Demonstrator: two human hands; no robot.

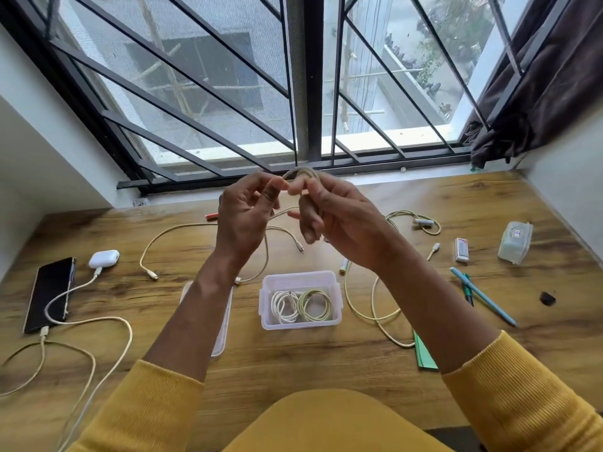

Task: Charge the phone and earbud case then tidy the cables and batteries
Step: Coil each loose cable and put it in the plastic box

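Note:
Raised above the wooden table (326, 360), my left hand (248, 216) and my right hand (329, 213) both grip a pale cable (301, 172) that loops over my right fingers, its tail hanging to the table. Below them an open clear box (300, 278) holds two coiled cables, one white and one greenish (315, 305). At the left a black phone (49, 293) and a white earbud case (104, 258) each have a cable plugged in. Batteries lie at the right: one (424, 222) inside a loose cable loop, a pack (461, 250) farther right.
The box lid (225, 321) lies left of the box, partly under my left arm. Loose cables (368, 308) sprawl on the table. A small closed clear container (515, 241), pens (483, 296), a green card (424, 353) and a red object (211, 216) lie around. A barred window stands behind.

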